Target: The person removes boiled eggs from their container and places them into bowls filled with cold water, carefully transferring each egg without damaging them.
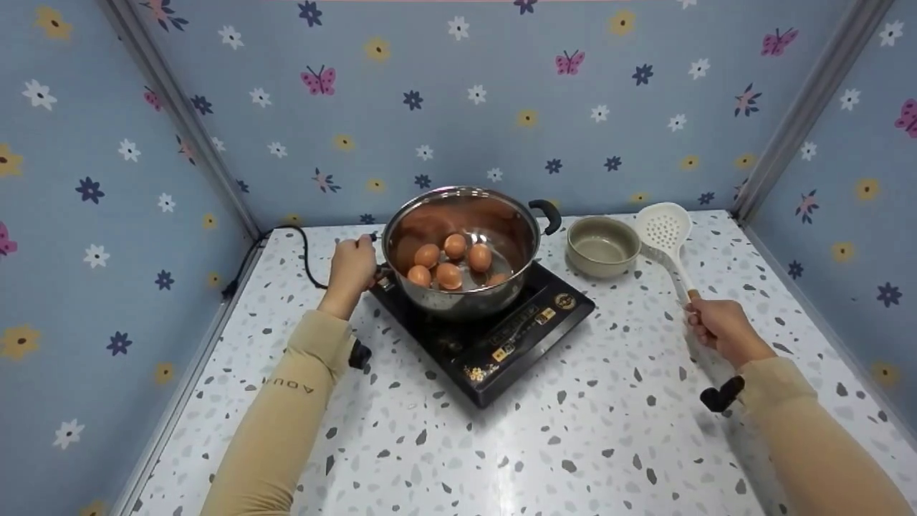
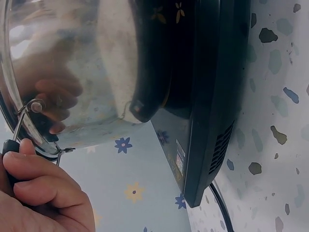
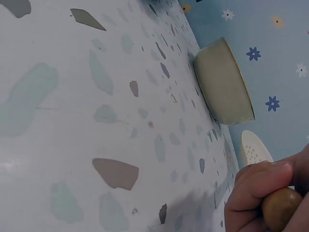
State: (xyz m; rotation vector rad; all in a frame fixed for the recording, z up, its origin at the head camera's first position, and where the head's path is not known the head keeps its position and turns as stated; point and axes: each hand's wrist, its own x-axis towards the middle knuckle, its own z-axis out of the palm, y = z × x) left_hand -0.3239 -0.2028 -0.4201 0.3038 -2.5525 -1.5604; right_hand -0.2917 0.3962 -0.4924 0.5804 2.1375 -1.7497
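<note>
Three pale-blue walls (image 1: 444, 107), printed with flowers and butterflies, surround a white speckled tabletop (image 1: 501, 459). Two arms in tan sleeves (image 1: 809, 430) reach in from the near edge, set well apart. At the middle of the table, turned at an angle, lies a black induction cooker (image 1: 494, 358) with gold markings on its front panel. On it sits a wide, shiny steel pot (image 1: 458, 307), open at the top. To the pot's right, apart from it, stands a grey-green bowl (image 1: 600, 266). Just beside the bowl is the head of a white perforated skimmer (image 1: 663, 228), its long handle pointing toward the person. The left hand (image 1: 352, 264) grips the pot's left handle, thumb and fingers wrapped around its black grip (image 2: 10, 146). The right hand (image 1: 725, 328) holds the skimmer's wooden handle end (image 3: 281, 209) in curled fingers. Smallest are six brown eggs (image 1: 449, 276) inside the pot, one partly hidden by the near rim.
</note>
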